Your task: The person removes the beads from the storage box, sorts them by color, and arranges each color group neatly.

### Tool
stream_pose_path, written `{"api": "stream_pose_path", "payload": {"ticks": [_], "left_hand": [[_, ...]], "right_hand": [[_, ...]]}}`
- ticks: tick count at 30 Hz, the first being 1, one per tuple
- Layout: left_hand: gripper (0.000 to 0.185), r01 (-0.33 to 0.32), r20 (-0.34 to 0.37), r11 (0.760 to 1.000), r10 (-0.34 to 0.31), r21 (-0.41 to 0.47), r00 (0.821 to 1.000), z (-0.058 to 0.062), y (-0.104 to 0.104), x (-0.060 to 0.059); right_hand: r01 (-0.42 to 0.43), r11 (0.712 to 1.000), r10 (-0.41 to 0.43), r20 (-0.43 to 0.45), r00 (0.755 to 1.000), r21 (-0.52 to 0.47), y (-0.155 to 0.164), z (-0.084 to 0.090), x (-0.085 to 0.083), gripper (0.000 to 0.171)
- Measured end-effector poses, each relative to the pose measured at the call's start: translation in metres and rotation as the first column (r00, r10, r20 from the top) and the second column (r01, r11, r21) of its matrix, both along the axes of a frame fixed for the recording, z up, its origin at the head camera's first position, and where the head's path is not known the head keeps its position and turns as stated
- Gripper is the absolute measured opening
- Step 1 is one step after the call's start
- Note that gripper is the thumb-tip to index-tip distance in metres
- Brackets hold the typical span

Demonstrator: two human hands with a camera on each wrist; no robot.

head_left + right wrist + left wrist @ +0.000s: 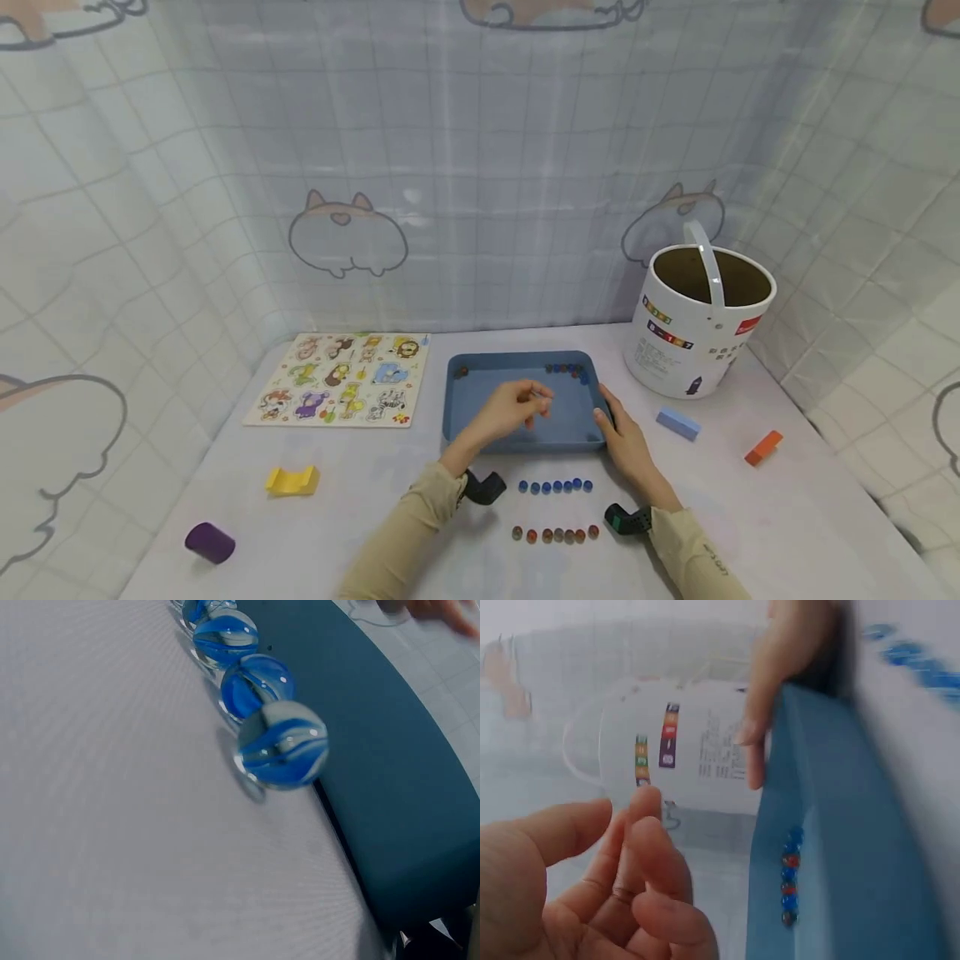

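Observation:
A blue tray (472, 400) lies on the table. Several blue and reddish marbles (566, 369) line its far right corner, and brownish marbles (462, 371) sit in the far left one. Over the tray's middle hangs my left hand (517, 406), fingers loosely bent; in the left wrist view a gap shows between thumb and fingers, with nothing in it. My right hand (624, 437) grips the tray's right wall, thumb at the rim and fingers along the outside. Nearer me are a row of blue marbles (557, 487) and a row of reddish-brown marbles (558, 535).
Left of the tray lies an animal puzzle board (341, 381), with a yellow block (292, 482) and a purple cylinder (210, 542) nearer. At right stand a white bucket (678, 350) with a handle, a light blue block (678, 423) and an orange block (763, 447). A curtain (480, 167) hangs behind.

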State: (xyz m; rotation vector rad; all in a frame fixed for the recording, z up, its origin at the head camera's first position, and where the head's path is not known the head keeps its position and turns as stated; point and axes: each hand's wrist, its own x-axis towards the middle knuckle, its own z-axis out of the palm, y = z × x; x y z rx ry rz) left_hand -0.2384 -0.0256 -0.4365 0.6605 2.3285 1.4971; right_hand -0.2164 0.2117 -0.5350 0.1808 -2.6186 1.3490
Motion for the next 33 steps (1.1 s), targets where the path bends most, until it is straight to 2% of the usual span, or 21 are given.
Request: {"api": "stream_pose_path", "payload": {"ticks": [4, 9, 12, 16, 19, 22, 25, 28, 33], "left_hand": [[0.031, -0.041, 0.075, 0.999, 0.042, -0.021, 0.996, -0.005, 0.029, -0.034], [0.034, -0.059, 0.148, 0.996, 0.068, -0.064, 0.987, -0.014, 0.059, -0.062], [0.033, -0.109, 0.217, 0.992, 0.12, -0.061, 0.969, -0.019, 0.072, -0.072], [0.032, -0.214, 0.311, 0.976, 0.215, -0.038, 0.926, -0.027, 0.084, -0.079], [0.031, -0.272, 0.354, 0.962, 0.268, -0.039, 0.896, -0.032, 0.089, -0.082], [0.03, -0.295, 0.368, 0.954, 0.291, -0.047, 0.883, -0.036, 0.092, -0.083], [0.03, -0.3, 0.369, 0.952, 0.3, -0.06, 0.879, -0.036, 0.096, -0.084], [0.025, -0.286, 0.347, 0.953, 0.304, -0.104, 0.887, -0.035, 0.1, -0.082], [0.014, -0.235, 0.245, 0.949, 0.284, -0.212, 0.927, -0.035, 0.106, -0.081]], "right_hand": [[0.001, 1.0, -0.001, 0.007, 1.0, -0.003, 0.0, 0.0, -0.001, 0.057], [0.012, 1.0, -0.012, 0.004, 1.0, 0.0, 0.002, 0.0, -0.001, 0.056], [0.012, 1.0, -0.012, 0.007, 1.0, -0.004, 0.002, 0.001, -0.001, 0.055], [0.013, 1.0, -0.013, 0.02, 1.0, -0.007, 0.001, 0.002, -0.002, 0.055], [0.017, 1.0, -0.017, 0.024, 1.0, -0.002, 0.0, 0.001, -0.002, 0.055], [0.021, 1.0, -0.021, 0.018, 1.0, 0.001, -0.002, 0.001, -0.002, 0.055], [0.022, 1.0, -0.022, 0.009, 1.0, -0.005, -0.003, 0.001, -0.002, 0.055], [0.017, 1.0, -0.017, 0.007, 1.0, -0.011, -0.003, 0.002, -0.002, 0.055], [0.025, 1.0, -0.025, 0.001, 1.0, -0.003, -0.001, 0.002, -0.001, 0.056]]}}
